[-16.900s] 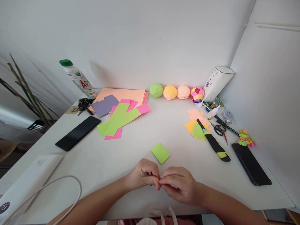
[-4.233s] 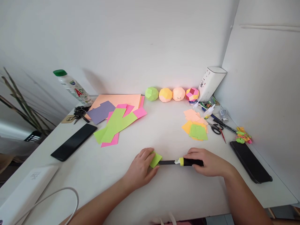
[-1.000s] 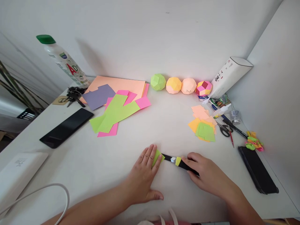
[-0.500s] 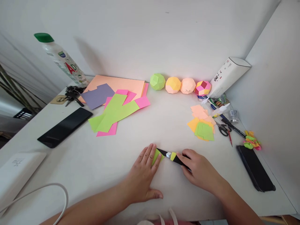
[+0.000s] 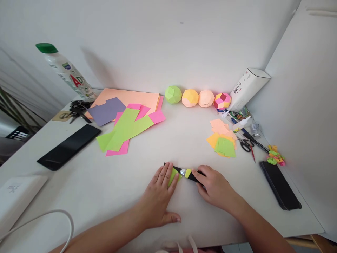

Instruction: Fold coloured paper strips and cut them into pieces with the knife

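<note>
My left hand (image 5: 158, 196) lies flat on the white table (image 5: 105, 196), fingers together and thumb out to the side, pressing down a small piece of green paper (image 5: 173, 175). Much of that paper is hidden beneath the fingers. My right hand (image 5: 216, 187) is closed around a utility knife (image 5: 187, 173) with a black and yellow handle. Its dark blade lies along the paper's upper edge, and the tip shows just beyond my left fingertips. Whether the blade is under the paper or beside it, I cannot tell.
Green strips (image 5: 126, 130) and orange sheets (image 5: 142, 96) lie back left, near a phone (image 5: 70, 147) and a bottle (image 5: 68, 72). Several paper balls (image 5: 190, 98) line the wall. Small green squares (image 5: 225, 147), scissors (image 5: 245, 145) and a black case (image 5: 279, 186) are at right.
The knife and my right hand have slid left, bringing the blade tip past my left fingertips. My left hand stays pressed on the paper. The whole view has shifted slightly.
</note>
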`<move>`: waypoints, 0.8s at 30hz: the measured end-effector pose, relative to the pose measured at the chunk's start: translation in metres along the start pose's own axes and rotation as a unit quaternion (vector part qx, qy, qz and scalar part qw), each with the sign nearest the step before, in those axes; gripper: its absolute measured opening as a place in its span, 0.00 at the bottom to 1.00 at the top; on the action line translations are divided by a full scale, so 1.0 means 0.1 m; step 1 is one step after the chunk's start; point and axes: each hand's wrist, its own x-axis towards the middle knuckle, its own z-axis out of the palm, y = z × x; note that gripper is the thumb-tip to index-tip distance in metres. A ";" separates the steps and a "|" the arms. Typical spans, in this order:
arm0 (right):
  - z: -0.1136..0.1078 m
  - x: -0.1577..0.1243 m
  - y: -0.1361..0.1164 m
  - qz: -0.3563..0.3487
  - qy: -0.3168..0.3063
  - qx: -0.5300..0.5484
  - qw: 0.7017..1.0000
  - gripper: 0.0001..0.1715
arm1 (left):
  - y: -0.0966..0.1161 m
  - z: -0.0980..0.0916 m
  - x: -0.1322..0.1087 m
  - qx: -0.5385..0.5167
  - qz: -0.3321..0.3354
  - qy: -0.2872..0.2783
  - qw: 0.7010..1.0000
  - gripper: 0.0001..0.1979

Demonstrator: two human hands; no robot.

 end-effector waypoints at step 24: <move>-0.04 -0.01 0.04 0.052 -0.037 -0.019 0.998 0.25 | -0.03 0.05 -0.02 0.037 0.015 0.008 0.999 0.55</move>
